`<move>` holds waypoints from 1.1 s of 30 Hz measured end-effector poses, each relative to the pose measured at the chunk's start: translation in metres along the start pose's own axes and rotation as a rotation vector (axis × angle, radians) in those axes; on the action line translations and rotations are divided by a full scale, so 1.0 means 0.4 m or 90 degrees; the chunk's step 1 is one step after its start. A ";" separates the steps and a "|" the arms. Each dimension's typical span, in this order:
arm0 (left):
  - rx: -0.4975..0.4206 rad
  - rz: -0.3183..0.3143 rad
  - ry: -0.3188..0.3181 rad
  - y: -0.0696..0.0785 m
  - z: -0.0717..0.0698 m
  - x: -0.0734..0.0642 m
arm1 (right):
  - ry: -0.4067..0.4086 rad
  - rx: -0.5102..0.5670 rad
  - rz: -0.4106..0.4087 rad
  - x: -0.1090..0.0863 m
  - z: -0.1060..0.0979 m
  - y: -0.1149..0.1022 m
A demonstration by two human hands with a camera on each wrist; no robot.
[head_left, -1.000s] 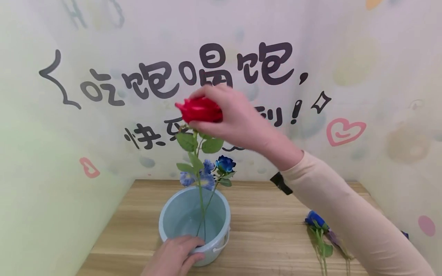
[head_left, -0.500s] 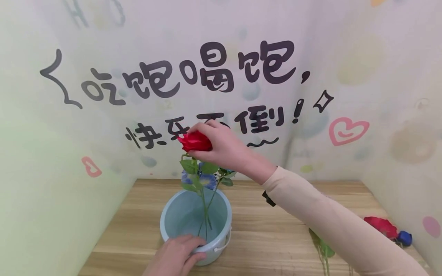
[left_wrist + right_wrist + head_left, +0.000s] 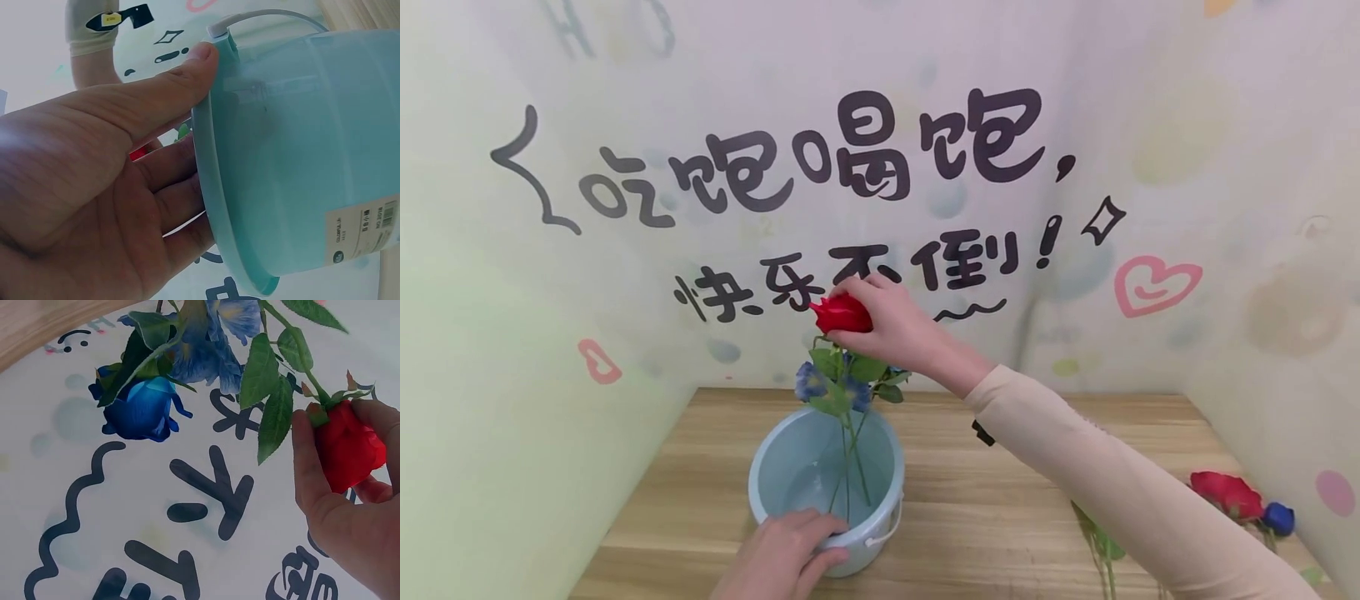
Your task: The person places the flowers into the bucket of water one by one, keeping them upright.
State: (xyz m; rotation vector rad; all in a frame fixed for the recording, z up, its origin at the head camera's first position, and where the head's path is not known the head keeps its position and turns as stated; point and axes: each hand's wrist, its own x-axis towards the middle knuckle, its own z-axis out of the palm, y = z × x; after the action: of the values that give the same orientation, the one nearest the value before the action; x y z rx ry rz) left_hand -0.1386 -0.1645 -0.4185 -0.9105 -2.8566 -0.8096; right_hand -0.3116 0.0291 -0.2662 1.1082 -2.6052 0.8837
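A red rose (image 3: 844, 315) is held by its bloom in my right hand (image 3: 891, 325); its green stem reaches down into a light blue bucket (image 3: 760, 467). In the right wrist view, the thumb and fingers curl round the red bloom (image 3: 347, 447). My left hand (image 3: 782, 550) grips the bucket's near rim, thumb outside and fingers inside, as the left wrist view shows against the bucket wall (image 3: 294, 150). Pale blue flowers (image 3: 810, 381) and a blue rose (image 3: 140, 412) stand in the bucket, leaning toward its far side.
On the wooden table (image 3: 985, 500) at the right lie a red flower (image 3: 1228, 493), a blue flower (image 3: 1279, 518) and green stems (image 3: 1107, 550), partly hidden by the right sleeve (image 3: 1090, 450). A wall with black lettering (image 3: 872, 146) stands behind. The bucket has a white handle (image 3: 883, 533).
My right hand has come down with the red rose, then slightly right, and its stem now reaches deeper into the bucket. My left hand stays on the rim.
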 end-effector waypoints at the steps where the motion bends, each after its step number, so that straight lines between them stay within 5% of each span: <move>1: 0.000 0.001 0.002 0.000 -0.001 0.000 | 0.001 -0.004 0.002 0.002 0.002 0.001; 16: -0.001 0.013 0.012 -0.005 0.007 -0.002 | -0.026 -0.076 0.060 0.013 0.029 0.062; 33: 0.004 0.033 0.037 -0.012 0.007 -0.002 | -0.045 -0.131 0.054 0.010 0.066 0.092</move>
State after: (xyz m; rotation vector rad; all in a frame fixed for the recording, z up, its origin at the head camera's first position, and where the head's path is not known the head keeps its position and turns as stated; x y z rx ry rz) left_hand -0.1403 -0.1669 -0.4233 -0.9394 -2.7721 -0.8077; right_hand -0.3386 0.0313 -0.3030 0.9977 -2.7439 0.5854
